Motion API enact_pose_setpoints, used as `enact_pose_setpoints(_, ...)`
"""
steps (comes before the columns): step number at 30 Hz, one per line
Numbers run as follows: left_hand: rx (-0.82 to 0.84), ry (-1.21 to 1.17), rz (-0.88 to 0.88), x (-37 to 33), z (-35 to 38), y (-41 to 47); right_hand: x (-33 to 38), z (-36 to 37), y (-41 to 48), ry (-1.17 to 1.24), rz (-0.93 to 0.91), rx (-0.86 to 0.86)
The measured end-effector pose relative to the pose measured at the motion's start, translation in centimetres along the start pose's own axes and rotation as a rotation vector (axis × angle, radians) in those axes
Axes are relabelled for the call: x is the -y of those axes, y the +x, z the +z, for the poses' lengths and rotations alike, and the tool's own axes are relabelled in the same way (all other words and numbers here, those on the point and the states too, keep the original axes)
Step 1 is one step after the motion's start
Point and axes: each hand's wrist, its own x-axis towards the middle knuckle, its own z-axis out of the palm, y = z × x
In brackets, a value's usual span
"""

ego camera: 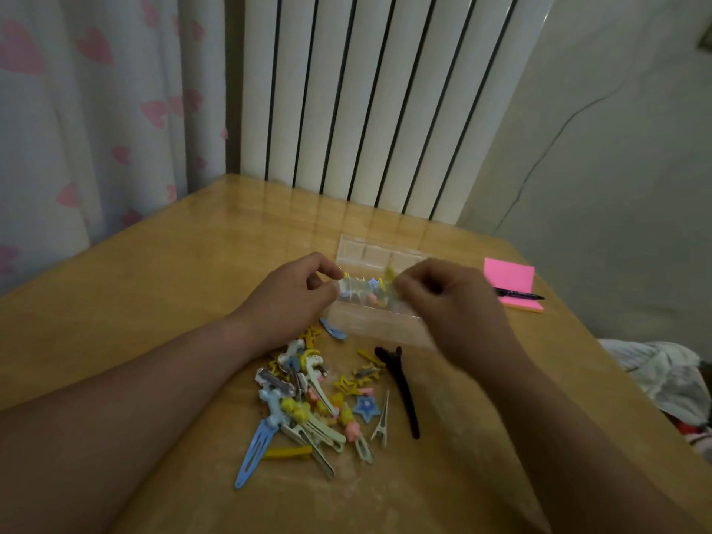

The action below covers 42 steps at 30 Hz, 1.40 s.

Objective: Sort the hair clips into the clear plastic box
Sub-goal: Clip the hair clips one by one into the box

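Observation:
The clear plastic box lies in the middle of the table with its lid folded open toward the radiator. Several small clips show in its compartments. My left hand pinches the box's left end between thumb and forefinger. My right hand is blurred, its fingers curled over the box's right side and pinching a small yellow hair clip. A pile of coloured hair clips lies in front of the box. A long black clip and a blue snap clip lie at the pile's edges.
A pink sticky-note pad with a black pen across it sits right of the box. A white radiator stands behind the wooden table, a curtain with pink hearts at left. Crumpled cloth lies beyond the right edge.

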Motion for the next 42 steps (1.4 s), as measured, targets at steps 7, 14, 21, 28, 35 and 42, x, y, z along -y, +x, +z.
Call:
enact_pose_setpoints(7,0.012,0.013,0.011,0.0,0.1,0.0,-6.0,-3.5,7.5,-0.344,0.290,0.023)
enact_pose_setpoints(14,0.007,0.018,0.005,0.1,0.1,0.0,-7.1,-1.8,10.5,-0.698,0.324,0.249)
enact_pose_setpoints(21,0.015,0.023,0.007,0.1,0.1,0.0,-7.0,-2.2,9.6,-0.517,0.366,0.148)
enact_pose_setpoints(28,0.015,0.030,-0.003,-0.2,0.0,-0.2,-2.1,-0.8,0.7,-0.039,0.049,0.025)
enact_pose_setpoints(35,0.008,0.034,0.016,-0.1,0.1,-0.1,0.4,0.2,-1.1,-0.293,-0.090,0.428)
enact_pose_setpoints(42,0.011,0.029,0.009,-0.1,0.1,0.0,0.5,0.4,-1.4,-0.442,-0.182,0.598)
